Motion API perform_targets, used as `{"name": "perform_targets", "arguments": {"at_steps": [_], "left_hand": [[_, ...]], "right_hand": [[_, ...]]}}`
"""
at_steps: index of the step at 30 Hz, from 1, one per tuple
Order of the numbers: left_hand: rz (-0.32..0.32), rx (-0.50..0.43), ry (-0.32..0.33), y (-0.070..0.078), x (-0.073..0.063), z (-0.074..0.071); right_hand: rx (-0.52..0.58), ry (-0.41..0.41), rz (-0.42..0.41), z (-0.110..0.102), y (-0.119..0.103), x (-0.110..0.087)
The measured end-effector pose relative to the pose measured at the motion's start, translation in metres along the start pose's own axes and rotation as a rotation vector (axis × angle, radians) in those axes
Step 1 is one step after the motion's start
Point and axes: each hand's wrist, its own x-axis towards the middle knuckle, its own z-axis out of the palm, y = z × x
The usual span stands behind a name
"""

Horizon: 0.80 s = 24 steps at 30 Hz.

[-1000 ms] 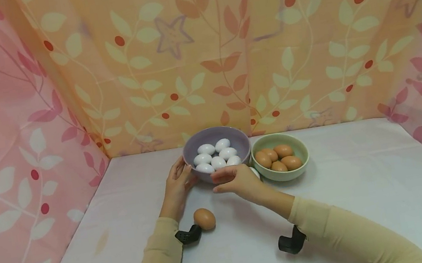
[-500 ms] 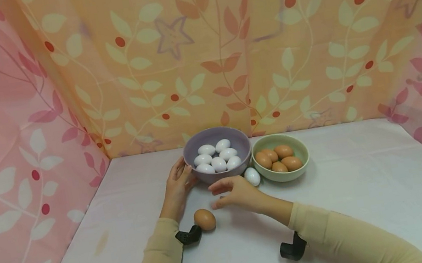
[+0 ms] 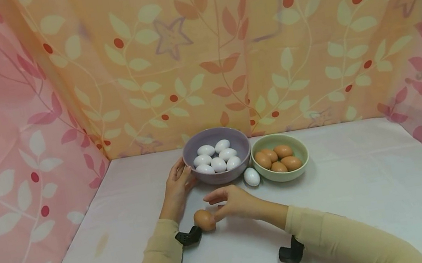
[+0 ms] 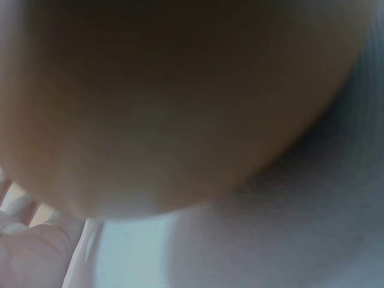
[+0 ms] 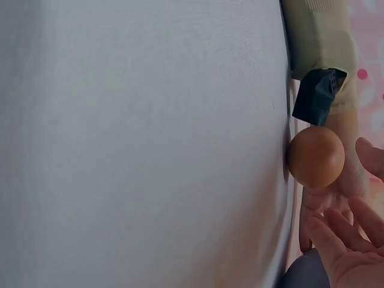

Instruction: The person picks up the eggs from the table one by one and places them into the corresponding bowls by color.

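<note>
My left hand (image 3: 176, 190) rests its fingers against the left side of a purple bowl (image 3: 223, 177) holding several white eggs (image 3: 218, 164). On the white cloth, a lone brown egg (image 3: 203, 220) lies beside my left wrist. It fills most of the left wrist view, dark and blurred. My right hand (image 3: 236, 203) hovers by that egg with fingers spread and nothing in its grasp; in the head view the thumb overlaps the egg's right edge. The right wrist view shows the brown egg (image 5: 317, 157) just past my parted thumb and fingers.
A green bowl (image 3: 285, 176) with several brown eggs (image 3: 278, 166) stands right of the purple bowl. One white egg (image 3: 251, 177) lies on the cloth in front, between the bowls. Black wrist cameras (image 3: 189, 236) jut from both sleeves. Patterned curtains (image 3: 186, 84) enclose the back and sides.
My right hand has come away from the front of the purple bowl, toward me and left, down to the lone brown egg. The loose white egg is now uncovered. My left hand stays put.
</note>
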Motion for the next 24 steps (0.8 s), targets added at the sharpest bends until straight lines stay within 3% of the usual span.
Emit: {"name": "perform_targets", "arguments": {"at_steps": [12,24], "left_hand": [[-0.008,0.008,-0.005,0.002,-0.002,0.0],[0.011,-0.011,-0.013,0.001,-0.002,0.001]], "right_hand": [[-0.055,-0.053,0.029,0.008,0.001,0.005],[-0.019,-0.079,0.043,0.011,0.0,0.007]]}}
